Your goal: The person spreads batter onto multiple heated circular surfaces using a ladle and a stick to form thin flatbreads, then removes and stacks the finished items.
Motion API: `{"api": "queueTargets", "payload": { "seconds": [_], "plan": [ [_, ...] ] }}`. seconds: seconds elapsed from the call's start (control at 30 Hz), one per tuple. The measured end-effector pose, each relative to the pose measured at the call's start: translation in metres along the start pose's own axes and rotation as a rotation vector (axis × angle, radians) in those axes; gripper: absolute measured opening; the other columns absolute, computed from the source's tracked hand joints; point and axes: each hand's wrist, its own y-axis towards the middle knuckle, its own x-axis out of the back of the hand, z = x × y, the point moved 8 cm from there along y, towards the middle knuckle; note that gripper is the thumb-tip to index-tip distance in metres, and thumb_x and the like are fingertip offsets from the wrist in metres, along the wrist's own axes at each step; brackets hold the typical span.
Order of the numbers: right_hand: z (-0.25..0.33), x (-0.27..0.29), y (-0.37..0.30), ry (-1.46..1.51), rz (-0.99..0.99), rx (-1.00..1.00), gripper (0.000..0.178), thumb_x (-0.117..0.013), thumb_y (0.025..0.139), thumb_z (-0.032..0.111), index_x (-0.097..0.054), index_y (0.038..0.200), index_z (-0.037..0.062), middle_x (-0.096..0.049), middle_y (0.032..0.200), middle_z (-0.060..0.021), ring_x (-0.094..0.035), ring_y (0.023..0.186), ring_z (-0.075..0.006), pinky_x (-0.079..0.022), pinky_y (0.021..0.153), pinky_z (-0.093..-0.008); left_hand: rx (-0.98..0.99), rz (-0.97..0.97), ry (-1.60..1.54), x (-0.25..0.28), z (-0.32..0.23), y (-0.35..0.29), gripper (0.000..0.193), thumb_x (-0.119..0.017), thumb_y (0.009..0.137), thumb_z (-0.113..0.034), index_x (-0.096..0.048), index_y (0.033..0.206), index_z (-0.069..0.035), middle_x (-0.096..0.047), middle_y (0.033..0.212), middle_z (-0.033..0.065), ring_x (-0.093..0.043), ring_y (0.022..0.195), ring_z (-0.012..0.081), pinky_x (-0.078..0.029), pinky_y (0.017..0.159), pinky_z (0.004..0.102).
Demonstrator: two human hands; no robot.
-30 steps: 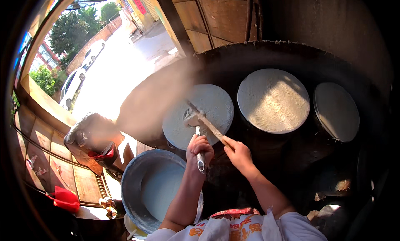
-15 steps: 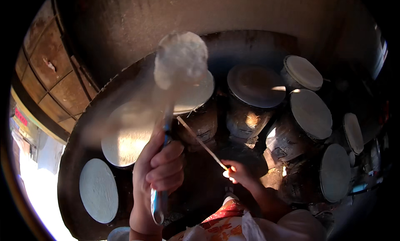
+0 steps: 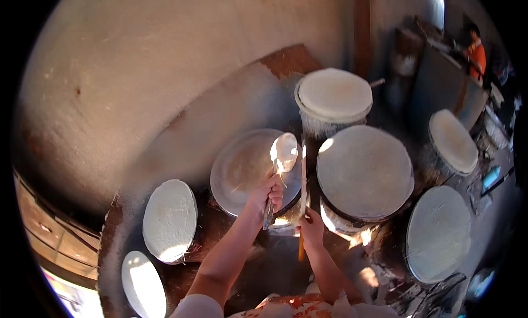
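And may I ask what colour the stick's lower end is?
The stick's lower end is orange, clearest in the head view.

Ladle (image 3: 285, 153) over one griddle (image 3: 242, 167), left of the stick (image 3: 303, 180); other griddles (image 3: 365, 169) either side

- Single head-mounted fisheye, upright, looking down and forward from above bare forearms (image 3: 226, 263) entering around 6 o'clock.
- Close range: bare left hand (image 3: 268, 194) just below centre, bare right hand (image 3: 312, 230) toward 5.
- Mid-range: flat, round, grey-brown griddle (image 3: 236, 167) toward 9.
- Far: person in orange top (image 3: 477, 58) at 2.
- Dark curved border all round.
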Motion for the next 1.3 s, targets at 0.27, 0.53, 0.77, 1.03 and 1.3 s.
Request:
{"api": "queueTargets", "payload": {
  "seconds": [0.27,0.53,0.77,1.03,1.3],
  "plan": [
    [0.033,-0.006,0.015,-0.507,-0.242,0.356,0.044,-0.060,0.068,-0.005,-0.056,0.112,0.0013,-0.050,0.099,-0.0156,-0.052,0.090,-0.0277,-0.046,0.073,-0.0339,-0.266,-0.291,1.516,0.017,-0.063,0.035,0.056,-0.052,0.087,-0.018,-0.032,0.139,-0.028,-0.054,0.062,0.0038,-0.049,0.044,0.0158,-0.041,0.042,0.0310],
    [0.055,-0.036,-0.003,-1.034,-0.321,0.561,0.040,-0.056,0.071,-0.006,-0.057,0.109,0.0029,-0.049,0.100,-0.0169,-0.050,0.092,-0.0344,-0.044,0.075,-0.0390,-0.688,-0.380,2.180,0.047,-0.146,0.051,0.053,-0.048,0.086,-0.022,-0.034,0.135,-0.036,-0.062,0.076,0.0125,-0.061,0.067,0.0312,-0.047,0.058,0.0424],
    [0.087,-0.071,0.030,-1.159,-0.293,0.614,0.043,-0.060,0.066,0.001,-0.058,0.108,0.0060,-0.053,0.102,-0.0109,-0.051,0.095,-0.0304,-0.047,0.077,-0.0387,-0.681,-0.396,2.190,0.054,-0.169,0.065,0.048,-0.045,0.089,-0.024,-0.035,0.133,-0.039,-0.063,0.080,0.0126,-0.061,0.071,0.0309,-0.048,0.061,0.0443],
    [0.085,-0.094,0.036,-1.048,-0.205,0.771,0.038,-0.057,0.062,-0.003,-0.063,0.099,0.0070,-0.058,0.094,-0.0092,-0.053,0.092,-0.0308,-0.047,0.074,-0.0369,-0.708,-0.446,1.984,0.095,-0.175,0.056,0.053,-0.052,0.086,-0.023,-0.036,0.133,-0.041,-0.064,0.089,0.0116,-0.060,0.078,0.0324,-0.048,0.068,0.0413],
    [0.079,-0.120,0.039,-0.967,-0.121,0.771,0.032,-0.060,0.060,-0.005,-0.066,0.089,0.0054,-0.061,0.094,-0.0090,-0.056,0.085,-0.0286,-0.047,0.075,-0.0360,-0.622,-0.378,1.587,0.119,-0.197,0.032,0.056,-0.053,0.086,-0.014,-0.035,0.137,-0.024,-0.063,0.089,0.0109,-0.060,0.073,0.0261,-0.047,0.064,0.0357]
  ]
}}
